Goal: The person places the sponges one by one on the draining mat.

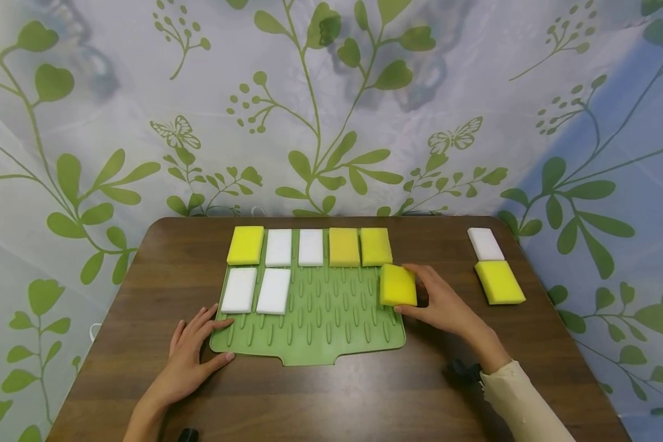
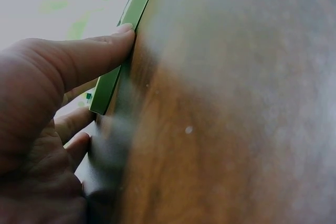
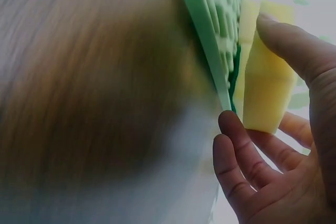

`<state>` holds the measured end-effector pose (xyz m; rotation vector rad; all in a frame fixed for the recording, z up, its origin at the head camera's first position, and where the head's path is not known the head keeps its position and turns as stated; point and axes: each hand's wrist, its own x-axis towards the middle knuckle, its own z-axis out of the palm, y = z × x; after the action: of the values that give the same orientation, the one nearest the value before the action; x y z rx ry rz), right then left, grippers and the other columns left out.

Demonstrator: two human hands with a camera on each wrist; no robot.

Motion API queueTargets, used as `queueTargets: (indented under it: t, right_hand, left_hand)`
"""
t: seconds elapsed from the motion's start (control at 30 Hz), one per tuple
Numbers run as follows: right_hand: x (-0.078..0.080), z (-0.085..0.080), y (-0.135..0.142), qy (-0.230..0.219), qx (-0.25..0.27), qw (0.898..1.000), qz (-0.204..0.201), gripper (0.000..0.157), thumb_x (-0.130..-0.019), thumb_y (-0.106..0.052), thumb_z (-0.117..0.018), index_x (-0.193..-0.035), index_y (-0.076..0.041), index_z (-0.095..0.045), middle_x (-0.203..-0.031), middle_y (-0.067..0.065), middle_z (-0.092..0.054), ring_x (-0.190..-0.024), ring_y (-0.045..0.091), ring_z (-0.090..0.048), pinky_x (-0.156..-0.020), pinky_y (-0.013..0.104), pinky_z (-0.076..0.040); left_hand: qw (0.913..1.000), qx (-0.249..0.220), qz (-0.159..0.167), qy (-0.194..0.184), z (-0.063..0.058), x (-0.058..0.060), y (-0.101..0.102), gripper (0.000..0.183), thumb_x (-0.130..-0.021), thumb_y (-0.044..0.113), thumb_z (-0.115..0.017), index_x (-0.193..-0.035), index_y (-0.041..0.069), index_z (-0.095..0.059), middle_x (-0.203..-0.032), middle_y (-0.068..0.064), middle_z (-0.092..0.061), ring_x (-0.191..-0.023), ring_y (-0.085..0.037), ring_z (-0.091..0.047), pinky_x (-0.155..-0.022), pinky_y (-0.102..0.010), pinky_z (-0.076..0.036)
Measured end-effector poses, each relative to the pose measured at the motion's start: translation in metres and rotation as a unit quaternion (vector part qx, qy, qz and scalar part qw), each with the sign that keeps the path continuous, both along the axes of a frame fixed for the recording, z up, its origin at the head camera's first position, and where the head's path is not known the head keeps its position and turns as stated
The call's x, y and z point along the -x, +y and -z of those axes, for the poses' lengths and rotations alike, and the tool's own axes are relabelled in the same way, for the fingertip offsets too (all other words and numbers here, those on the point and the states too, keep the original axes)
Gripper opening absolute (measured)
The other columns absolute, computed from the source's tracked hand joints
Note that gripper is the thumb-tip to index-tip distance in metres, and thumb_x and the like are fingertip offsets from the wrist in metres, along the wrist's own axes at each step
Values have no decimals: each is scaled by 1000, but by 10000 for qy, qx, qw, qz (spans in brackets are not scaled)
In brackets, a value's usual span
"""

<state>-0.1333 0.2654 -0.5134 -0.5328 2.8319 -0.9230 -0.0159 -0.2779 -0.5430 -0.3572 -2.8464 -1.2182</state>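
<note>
A yellow sponge [image 1: 398,285] is pinched between the thumb and fingers of my right hand [image 1: 439,301], over the right edge of a green ridged mat [image 1: 315,344]. In the right wrist view the thumb lies along one side of this sponge [image 3: 268,87], close to the mat's edge [image 3: 202,30]. My left hand [image 1: 190,356] rests at the mat's left front corner, fingers spread, with thumb and index finger touching it. The left wrist view shows that thumb on the green rim [image 2: 107,87]. White sponges [image 1: 239,290] and yellow sponges [image 1: 245,245] lie in rows on the mat.
To the right, a white sponge [image 1: 485,244] and a yellow sponge [image 1: 500,282] lie on the brown wooden table [image 1: 364,405]. A leaf-patterned curtain [image 1: 309,123] hangs behind the table's back edge. A small black object [image 1: 188,435] sits at the front left.
</note>
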Motion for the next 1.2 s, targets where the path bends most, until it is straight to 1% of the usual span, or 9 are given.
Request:
queueTargets:
  t: [0.17, 0.27, 0.47, 0.6, 0.7, 0.8, 0.9, 1.0, 1.2]
  right_hand:
    - [0, 1, -18, -61, 90, 9998, -193, 100, -87, -59, -86, -166, -22, -37, -151, 9, -51, -114, 27, -63, -97, 49, -57]
    - [1, 1, -30, -47, 77, 9995, -294, 101, -88, -61, -84, -167, -22, -35, -155, 8, -49, -112, 24, -63, -95, 47, -57]
    - [6, -1, -51, 26, 89, 9989, -463, 101, -90, -62, -82, -168, -20, -34, -166, 9, -42, -114, 26, -63, -95, 51, -57]
    - [7, -1, -61, 20, 5, 9986, -519, 101, -91, -64, -80, -169, -21, -33, -171, 9, -38, -127, 31, -63, -104, 57, -55]
    - [7, -2, -68, -11, -8, 9985, -548, 100, -91, -62, -81, -169, -22, -33, -171, 9, -39, -125, 31, -64, -103, 57, -55]
    - [9, -2, -76, -25, -69, 9983, -570, 99, -91, -62, -81, -169, -23, -33, -170, 8, -40, -117, 26, -65, -100, 54, -56]
    - [10, -2, -87, -1, -182, 9981, -594, 100, -91, -64, -80, -169, -24, -33, -169, 7, -41, -116, 26, -66, -102, 55, -57]
    - [11, -1, -96, 57, -279, 9978, -607, 100, -90, -66, -80, -169, -25, -33, -169, 8, -43, -119, 29, -68, -103, 58, -57]
    - [12, -2, -118, 203, -420, 9962, -734, 101, -88, -67, -81, -168, -24, -36, -168, 6, -46, -136, 35, -65, -108, 59, -56]
  left_hand:
    - [10000, -13, 12, -15, 0, 0, -1, 62, -91, 26, -87, -148, 21, -62, -174, -24, -33, -160, -59, -20, -125, -78, 6]
    - [10000, -25, 4, -29, 0, 0, -1, 62, -92, 26, -87, -149, 22, -62, -174, -24, -33, -160, -59, -19, -125, -77, 6]
    - [10000, -62, 3, -24, 0, 1, -3, 62, -92, 25, -87, -149, 22, -62, -175, -24, -32, -161, -59, -18, -126, -76, 7]
    - [10000, -64, 53, -36, 1, 2, -2, 62, -92, 26, -87, -149, 22, -61, -175, -24, -32, -161, -59, -18, -125, -76, 7]
    - [9999, -64, 75, -45, 2, 2, -2, 63, -92, 27, -87, -150, 22, -61, -175, -24, -32, -161, -58, -17, -126, -76, 7]
    - [9999, -73, 51, -53, 2, 1, -2, 63, -92, 27, -87, -149, 22, -61, -175, -24, -32, -161, -59, -17, -126, -75, 7]
    - [9999, -86, 23, -59, 2, 1, -2, 63, -92, 26, -87, -149, 22, -61, -175, -24, -32, -161, -59, -17, -126, -75, 7]
    - [9999, -103, 34, -79, 2, 1, -2, 63, -92, 26, -87, -149, 22, -61, -175, -24, -32, -161, -59, -17, -126, -75, 7]
    - [9999, -84, 31, -100, 3, 1, -3, 63, -92, 27, -87, -149, 23, -61, -176, -23, -31, -162, -58, -17, -126, -75, 7]
